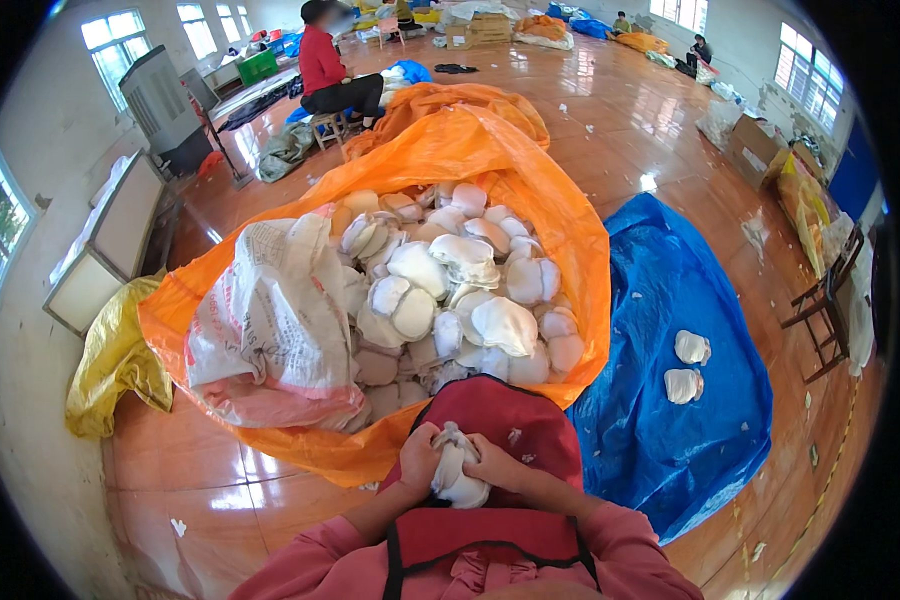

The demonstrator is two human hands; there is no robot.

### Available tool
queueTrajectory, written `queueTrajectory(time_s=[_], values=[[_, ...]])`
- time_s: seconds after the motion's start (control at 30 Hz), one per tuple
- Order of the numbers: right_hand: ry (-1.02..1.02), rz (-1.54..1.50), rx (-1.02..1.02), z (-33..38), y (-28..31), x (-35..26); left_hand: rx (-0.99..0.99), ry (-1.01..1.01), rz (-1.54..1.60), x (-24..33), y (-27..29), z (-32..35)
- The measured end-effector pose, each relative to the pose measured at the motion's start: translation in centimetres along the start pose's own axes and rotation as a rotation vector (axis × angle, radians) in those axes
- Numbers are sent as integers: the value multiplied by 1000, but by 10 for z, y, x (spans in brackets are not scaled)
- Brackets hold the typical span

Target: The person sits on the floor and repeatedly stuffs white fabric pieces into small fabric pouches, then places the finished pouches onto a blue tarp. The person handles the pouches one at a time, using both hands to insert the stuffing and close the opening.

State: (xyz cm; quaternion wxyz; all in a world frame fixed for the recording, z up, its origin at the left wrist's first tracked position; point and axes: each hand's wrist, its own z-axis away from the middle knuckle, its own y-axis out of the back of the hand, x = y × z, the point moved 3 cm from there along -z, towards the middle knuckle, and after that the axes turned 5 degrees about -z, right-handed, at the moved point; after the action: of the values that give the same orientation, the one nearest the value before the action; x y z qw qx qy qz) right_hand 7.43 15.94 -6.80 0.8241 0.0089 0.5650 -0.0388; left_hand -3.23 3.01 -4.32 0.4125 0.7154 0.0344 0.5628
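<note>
Over the red apron in my lap, both hands close around a small bundle of white fabric pads. My left hand grips its left side, and my right hand holds it from the right with the fingers bent against it. A twisted grey-white end sticks up between the hands. Just beyond my knees, a large orange sheet holds a heap of rounded white and beige pads, many stacked in small bundles. A white woven sack with a pinkish lower edge lies over the heap's left side.
On the right, a blue sheet bears two white pad bundles. A yellow sack lies left, and a wooden chair stands far right. Ahead, a person in red sits on a stool. Cardboard boxes line the right wall.
</note>
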Motion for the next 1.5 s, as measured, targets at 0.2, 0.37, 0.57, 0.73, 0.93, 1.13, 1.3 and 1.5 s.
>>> queueTrajectory(time_s=[0.2,0.37,0.57,0.73,0.93,1.13,1.3,1.5], values=[[-59,-116,-7,-1,4,-11,9,-45,-38,9,-3,-7],[-40,-62,158,-8,-10,1,27,-11,-87,-1,-7,-6],[-14,-117,214,-17,-13,27,29,-177,-179,11,1,9],[-35,77,248,-3,-21,14,-103,-193,-246,24,17,28],[-42,131,248,3,-27,15,-418,-357,-404,21,26,38],[-17,186,279,1,-26,5,-337,-213,-241,25,44,19],[-76,263,258,0,-29,-8,-368,-103,-178,12,48,11],[-119,395,230,-6,-28,-14,-450,-10,-181,3,46,4]])
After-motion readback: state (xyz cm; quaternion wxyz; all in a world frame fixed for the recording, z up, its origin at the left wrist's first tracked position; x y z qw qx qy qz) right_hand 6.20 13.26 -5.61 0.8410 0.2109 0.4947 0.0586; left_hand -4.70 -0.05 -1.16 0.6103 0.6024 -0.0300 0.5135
